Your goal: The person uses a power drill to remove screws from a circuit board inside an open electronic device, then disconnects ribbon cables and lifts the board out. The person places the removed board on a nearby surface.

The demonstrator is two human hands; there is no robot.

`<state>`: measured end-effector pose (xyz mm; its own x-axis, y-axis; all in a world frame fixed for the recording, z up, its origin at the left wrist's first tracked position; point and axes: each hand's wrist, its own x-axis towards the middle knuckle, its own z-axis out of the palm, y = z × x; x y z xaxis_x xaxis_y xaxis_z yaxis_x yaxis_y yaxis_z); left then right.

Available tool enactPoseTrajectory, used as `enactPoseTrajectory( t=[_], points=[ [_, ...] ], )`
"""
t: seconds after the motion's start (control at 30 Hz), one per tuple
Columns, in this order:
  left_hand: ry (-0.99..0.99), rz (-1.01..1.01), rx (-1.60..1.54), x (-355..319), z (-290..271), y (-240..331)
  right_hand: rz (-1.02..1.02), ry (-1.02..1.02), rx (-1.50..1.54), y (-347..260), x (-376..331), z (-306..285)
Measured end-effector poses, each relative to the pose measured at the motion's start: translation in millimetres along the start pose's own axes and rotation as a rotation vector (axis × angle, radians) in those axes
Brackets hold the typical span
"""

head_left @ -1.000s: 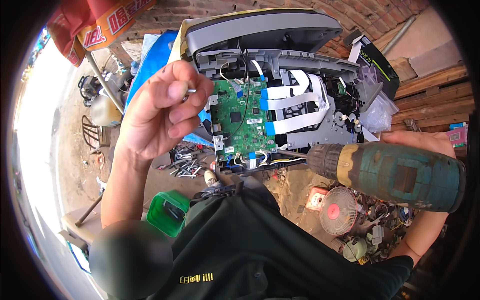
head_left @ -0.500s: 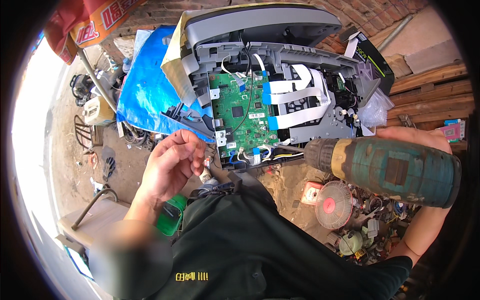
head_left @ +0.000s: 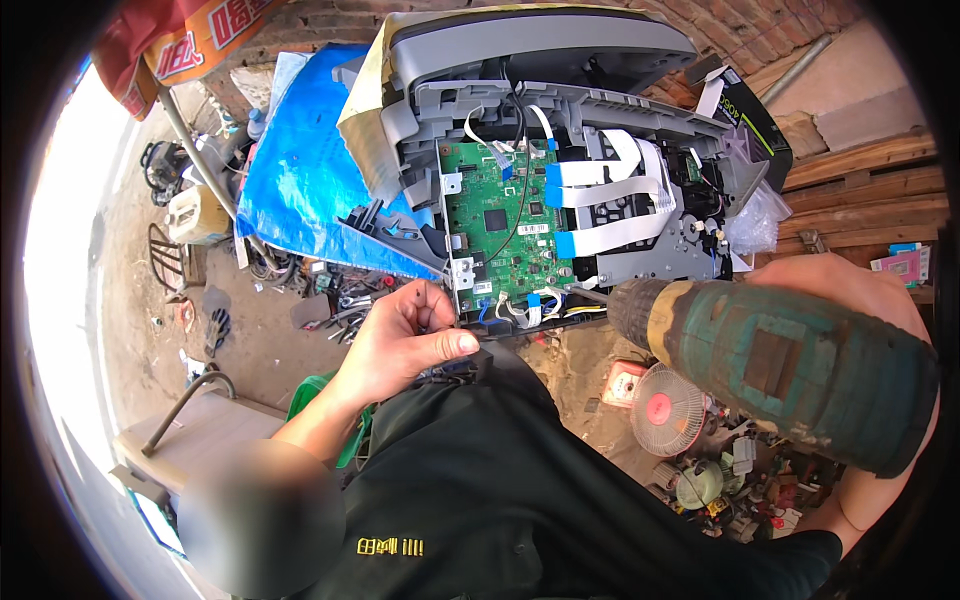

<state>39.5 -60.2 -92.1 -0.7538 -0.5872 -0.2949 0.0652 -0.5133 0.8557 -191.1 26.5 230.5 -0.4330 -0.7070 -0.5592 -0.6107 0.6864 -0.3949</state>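
Note:
An opened grey office machine that looks like a printer (head_left: 540,55) stands before me, its green circuit board (head_left: 490,190) bared. White ribbon cables (head_left: 610,238) with blue ends run from the board's right side. My right hand (head_left: 835,285) is wrapped round a worn teal power drill (head_left: 790,365), its grip hidden behind the body. The drill's bit points left, its tip at the cable plugs along the board's lower right edge. My left hand (head_left: 400,335) is at the board's lower left corner, fingers curled and thumb stretched along the machine's near edge. Whether it grips that edge is unclear.
Blue sheeting (head_left: 310,170) lies left of the machine, with loose metal tools (head_left: 350,310) on the ground below. Lower right are a round fan (head_left: 668,410) and scrap parts. A black box (head_left: 745,120) and wooden planks (head_left: 860,195) stand at right.
My left hand has moved right to the machine's near left corner, its thumb now stretched out. The machine sits slightly farther right in view. The drill's rear end has swung lower.

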Motion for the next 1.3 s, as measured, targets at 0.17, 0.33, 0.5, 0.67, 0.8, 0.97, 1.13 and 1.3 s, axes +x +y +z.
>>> enactPoseTrajectory(
  t=[0.17, 0.33, 0.5, 0.67, 0.8, 0.97, 1.13, 1.3],
  points=[
    [0.004, 0.033, -0.063, 2.1, -4.8, -16.1, -0.217, 0.094, -0.194, -3.5, 5.4, 16.2],
    [-0.010, 0.005, -0.052, 3.0, -1.9, -8.3, -0.428, -0.043, -0.219, 7.6, 11.6, 6.8],
    [0.021, 0.005, 0.015, -0.8, -6.2, -7.1, -0.504, -0.144, -0.162, 17.5, 31.4, -1.8],
    [-0.047, -0.011, 0.203, -9.9, -3.1, 28.7, -0.591, -0.110, -0.170, 28.2, 32.1, 0.0],
    [-0.047, 0.141, 0.588, -22.6, 27.8, 96.4, -0.645, -0.114, -0.162, 32.9, 31.0, -0.9],
    [-0.203, 0.498, 1.407, 24.0, 76.3, 115.2, -0.673, -0.093, -0.150, 46.6, 26.0, -1.4],
    [-0.291, 0.412, 1.671, 46.1, 100.7, 119.1, -0.737, -0.083, -0.158, 53.8, 27.1, -7.8],
    [-0.305, 0.416, 1.719, 50.9, 106.0, 114.3, -0.762, -0.075, -0.165, 56.9, 29.2, -13.3]
  ],
)
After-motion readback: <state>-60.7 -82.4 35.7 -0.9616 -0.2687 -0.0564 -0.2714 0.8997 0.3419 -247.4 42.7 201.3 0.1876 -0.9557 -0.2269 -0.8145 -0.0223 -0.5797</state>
